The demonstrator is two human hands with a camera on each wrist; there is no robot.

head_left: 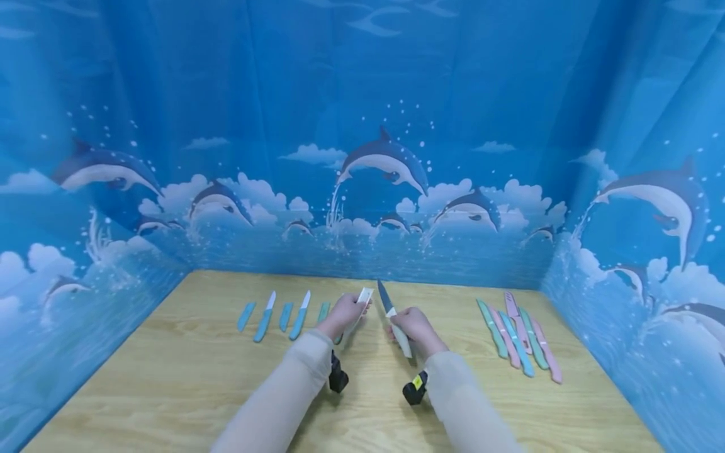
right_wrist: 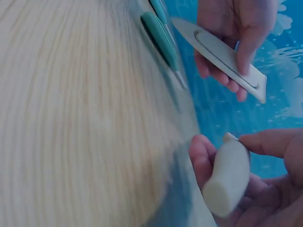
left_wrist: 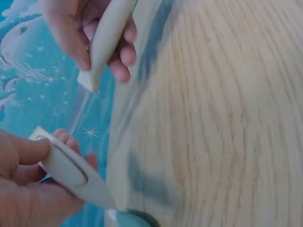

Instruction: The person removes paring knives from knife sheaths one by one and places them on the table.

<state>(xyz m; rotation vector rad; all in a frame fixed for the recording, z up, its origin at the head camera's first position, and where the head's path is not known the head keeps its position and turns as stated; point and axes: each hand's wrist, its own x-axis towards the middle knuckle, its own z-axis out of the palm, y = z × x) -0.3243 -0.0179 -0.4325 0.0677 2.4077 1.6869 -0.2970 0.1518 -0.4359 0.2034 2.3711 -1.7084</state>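
Left hand is pinching a cream blade sheath above the wooden table, fingers curled round it. Right hand is gripping a dark-bladed knife by its cream handle, tip up, just beside the sheath. Teal knives lying left; a pink-and-teal sheathed bunch right.

White-handled knife bare, upright; cream sheath off, alongside.

Cream sheath, dark-bladed knife (cream handle)
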